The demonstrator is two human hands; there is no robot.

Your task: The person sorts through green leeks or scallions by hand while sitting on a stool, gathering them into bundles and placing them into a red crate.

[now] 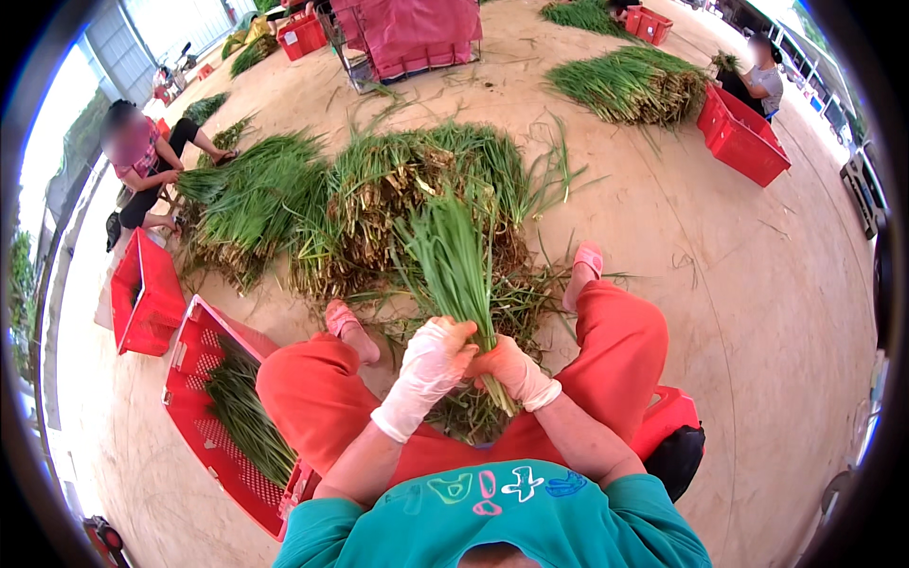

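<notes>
A gloved right hand (516,369) is closed around the lower stalks of a bunch of long green leaves (453,260); a gloved left hand (437,355) curls against the bunch's left side, though whether it pinches any stalks cannot be told. The leaf tips fan out ahead of both hands, and pale stalk ends poke out below the right hand. The bunch looks light and bendy; its leaves would probably crease under a hard squeeze and its stalks may slide on one another, so the firmer lower part seems the best hold. Red trousers (606,350) cover the bent knees on either side of the hands, framing their working room. Just ahead of the hands lies a big pile of greens (379,185). Left of the left hand, past the knee, a red crate (194,417) holds more greens, its rim a hard edge nearby. Right of the right hand, beyond the other knee, pale floor (757,312) spreads wide. Far ahead and right stands another red tub (743,142).
</notes>
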